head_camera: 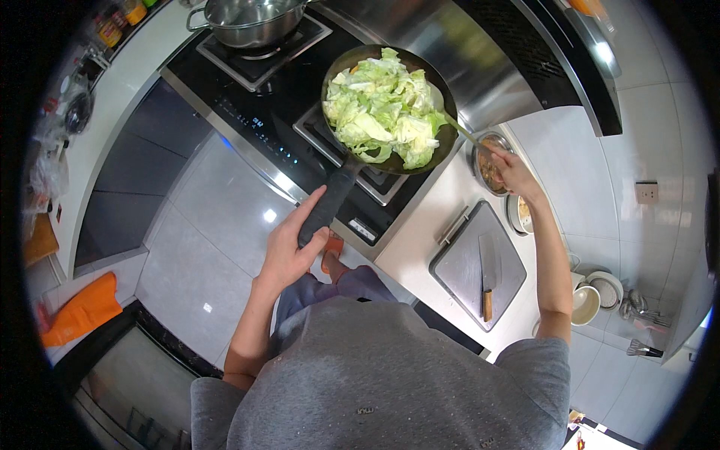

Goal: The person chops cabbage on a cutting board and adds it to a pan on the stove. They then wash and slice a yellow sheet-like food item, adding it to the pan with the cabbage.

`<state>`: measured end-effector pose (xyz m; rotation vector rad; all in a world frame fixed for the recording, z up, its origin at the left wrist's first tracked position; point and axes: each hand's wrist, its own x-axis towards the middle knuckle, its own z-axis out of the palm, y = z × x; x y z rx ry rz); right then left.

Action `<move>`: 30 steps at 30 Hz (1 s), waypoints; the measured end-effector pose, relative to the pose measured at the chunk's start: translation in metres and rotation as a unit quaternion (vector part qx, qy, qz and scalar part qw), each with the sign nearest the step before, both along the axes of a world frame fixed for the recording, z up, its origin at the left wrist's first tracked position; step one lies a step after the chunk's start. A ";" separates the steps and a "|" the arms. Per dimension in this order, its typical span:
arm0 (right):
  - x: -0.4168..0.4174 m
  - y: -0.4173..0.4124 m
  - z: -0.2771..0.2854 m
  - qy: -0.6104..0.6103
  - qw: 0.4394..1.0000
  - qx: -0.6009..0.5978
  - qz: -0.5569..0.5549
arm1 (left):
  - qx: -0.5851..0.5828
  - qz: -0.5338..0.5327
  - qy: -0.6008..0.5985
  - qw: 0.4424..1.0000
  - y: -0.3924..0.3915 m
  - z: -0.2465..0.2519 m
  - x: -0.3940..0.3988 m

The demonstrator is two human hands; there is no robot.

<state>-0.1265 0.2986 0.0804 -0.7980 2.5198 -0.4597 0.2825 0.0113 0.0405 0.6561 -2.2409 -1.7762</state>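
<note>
Chopped cabbage leaves (388,109) are heaped in a dark frying pan (448,143) on the near burner of the black cooktop. My left hand (287,244) holds the pan's black handle (333,197), with index finger and thumb along its sides. In my right hand (511,173) is the handle of a spatula (462,129), which slants down into the pan's right side. Its working end is partly hidden by the leaves. Something orange peeks out at the heap's upper left edge. Beneath my right hand stands a metal bowl (485,169) of food, partly covered by the hand.
A lidded steel pot (256,28) sits on the far burner. To the right, a kitchen knife (488,270) lies on a grey cutting board (458,264), near a white bowl (513,214). The range hood (585,73) juts in at upper right. Bottles (107,31) line the left counter.
</note>
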 end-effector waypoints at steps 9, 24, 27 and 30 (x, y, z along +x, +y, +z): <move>0.049 -0.008 0.046 -0.055 0.992 -0.035 -0.107 | 0.004 0.004 0.012 1.000 0.004 -0.003 0.000; 0.117 0.015 0.119 0.285 0.951 0.093 0.079 | -0.033 -0.001 0.024 0.999 0.004 -0.006 0.000; 0.126 0.015 0.140 0.304 0.943 0.104 0.083 | -0.017 -0.007 0.005 1.000 0.004 -0.001 0.000; 0.135 0.013 0.163 0.319 0.942 0.077 0.075 | -0.005 -0.010 0.002 1.000 0.004 0.000 -0.001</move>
